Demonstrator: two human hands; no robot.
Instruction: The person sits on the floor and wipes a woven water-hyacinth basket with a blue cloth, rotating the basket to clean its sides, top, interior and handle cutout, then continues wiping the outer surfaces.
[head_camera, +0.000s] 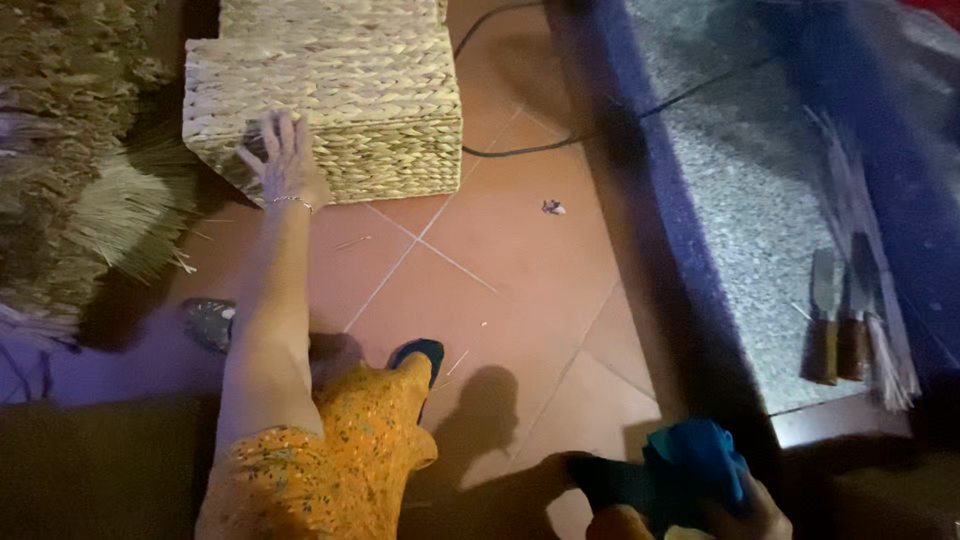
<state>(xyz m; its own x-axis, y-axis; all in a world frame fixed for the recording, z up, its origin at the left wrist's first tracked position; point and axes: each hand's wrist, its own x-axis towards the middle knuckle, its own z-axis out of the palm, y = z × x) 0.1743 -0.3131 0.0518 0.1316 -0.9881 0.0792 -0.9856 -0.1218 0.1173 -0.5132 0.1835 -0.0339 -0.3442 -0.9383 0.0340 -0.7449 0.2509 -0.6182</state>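
Left hand flat on woven basket corner, fingers spread, gripping nothing. Best pressed down firmly there. Right hand closed round blue cloth.

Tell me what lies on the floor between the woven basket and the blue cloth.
In the head view, mostly bare tiled floor lies between the woven basket and the blue cloth, with one small scrap.

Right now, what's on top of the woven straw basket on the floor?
The left hand rests flat on the near top edge of the woven straw basket, fingers spread. Nothing else shows on the weave; whatever lies under the palm is covered, and the basket's far end is out of frame.
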